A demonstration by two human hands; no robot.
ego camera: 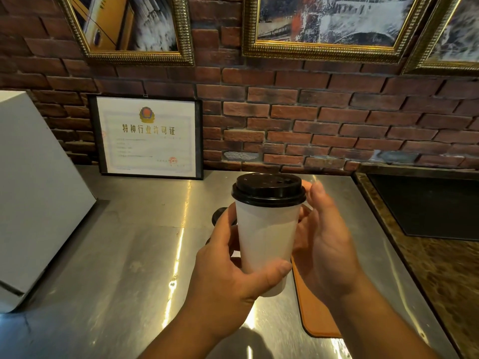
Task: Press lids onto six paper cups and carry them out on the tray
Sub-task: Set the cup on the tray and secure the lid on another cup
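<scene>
Cup (264, 237) is hanging above the counter (129, 255), left hand (228, 275) wrapping thumb and fingers round its lower wall. Right hand (324, 244) is hovering alongside, fingers loosely spread, holding nothing. Lid (268, 189) is looking slightly skewed, I think; squeezing the thin wall is risking popping it off before the tray (316, 320).

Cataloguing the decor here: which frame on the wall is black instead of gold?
The low one holding the certificate; the three picture frames above it are gold.
</scene>
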